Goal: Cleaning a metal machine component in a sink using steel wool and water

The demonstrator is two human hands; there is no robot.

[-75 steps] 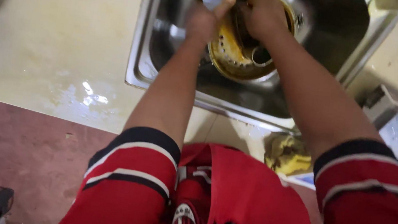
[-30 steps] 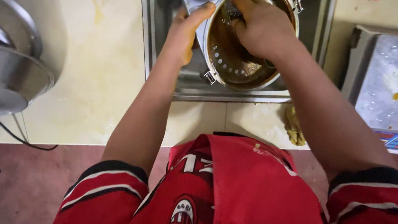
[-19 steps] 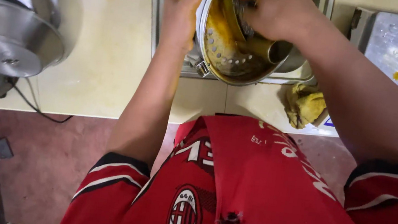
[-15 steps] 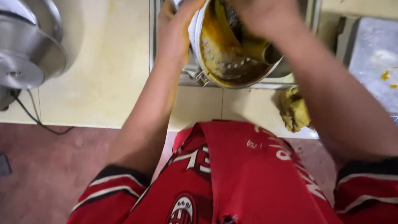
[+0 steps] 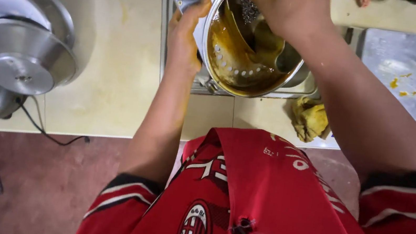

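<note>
Step in hand: scrubbing. Left hand [image 5: 185, 37] clamped on rim of perforated steel pot [image 5: 250, 53], tilted over sink [image 5: 296, 88] far centre; right hand [image 5: 290, 8] closed on scourer [image 5: 248, 8] inside. Next, likely: work remaining yellow residue, holding pot steady.

Cream counter [image 5: 113, 68] w/ steel sink [image 5: 168, 27], yellow rag [image 5: 312, 119], metal tray [image 5: 414, 73].

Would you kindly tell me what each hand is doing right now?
Left hand: closed on the rim of the perforated metal pot.
Right hand: closed on a scouring pad inside it.
</note>
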